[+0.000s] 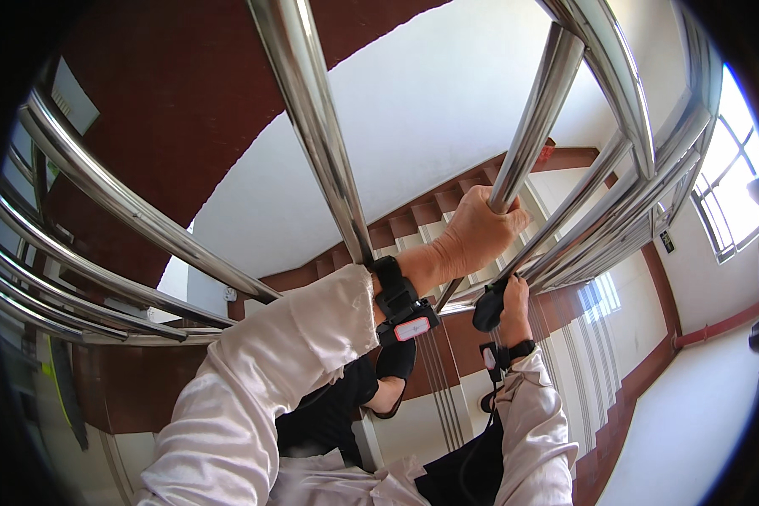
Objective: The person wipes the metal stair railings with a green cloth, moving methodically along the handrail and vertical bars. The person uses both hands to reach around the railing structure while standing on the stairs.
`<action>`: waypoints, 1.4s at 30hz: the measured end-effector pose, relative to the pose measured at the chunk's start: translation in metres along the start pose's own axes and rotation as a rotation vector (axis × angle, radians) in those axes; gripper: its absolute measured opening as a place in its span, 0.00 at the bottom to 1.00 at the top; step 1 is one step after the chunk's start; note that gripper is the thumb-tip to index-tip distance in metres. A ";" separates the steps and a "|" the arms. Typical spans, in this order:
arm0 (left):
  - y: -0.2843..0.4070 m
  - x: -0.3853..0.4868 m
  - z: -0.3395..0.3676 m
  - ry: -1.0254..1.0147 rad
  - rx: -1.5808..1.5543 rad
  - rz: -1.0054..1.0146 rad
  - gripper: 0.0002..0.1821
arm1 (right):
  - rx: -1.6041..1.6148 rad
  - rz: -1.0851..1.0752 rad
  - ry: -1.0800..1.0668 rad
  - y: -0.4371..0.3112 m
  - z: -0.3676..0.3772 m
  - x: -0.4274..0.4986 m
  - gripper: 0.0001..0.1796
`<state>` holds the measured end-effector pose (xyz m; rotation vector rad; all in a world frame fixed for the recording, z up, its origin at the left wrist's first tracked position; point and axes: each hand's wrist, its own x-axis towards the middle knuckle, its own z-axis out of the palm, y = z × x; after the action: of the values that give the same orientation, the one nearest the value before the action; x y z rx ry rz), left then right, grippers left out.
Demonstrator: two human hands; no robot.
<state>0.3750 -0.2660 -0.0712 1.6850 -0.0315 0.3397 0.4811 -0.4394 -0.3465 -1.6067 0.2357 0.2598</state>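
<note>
My left hand is wrapped around an upright stainless steel baluster of a stair railing. Lower down, my right hand is at the foot of another steel baluster, pressing a dark cloth against or beside it. My right fingers are partly hidden, and where the cloth touches the bar cannot be made out. A thick steel post rises just beyond my left wrist. Each wrist bears a black strap with a small device; one is the left wrist device.
Tiled stairs with grooved treads descend on the right; a lower flight shows through the bars. More steel bars curve away on the left. A barred window is at far right. My foot in a black shoe stands on the tiles.
</note>
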 end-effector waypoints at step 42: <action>0.000 0.002 -0.001 -0.037 -0.035 -0.064 0.16 | -0.113 -0.001 0.101 0.017 0.003 0.020 0.18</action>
<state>0.3763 -0.2644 -0.0711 1.6533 -0.0106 0.2584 0.4947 -0.4367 -0.3688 -1.7339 0.3023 0.1935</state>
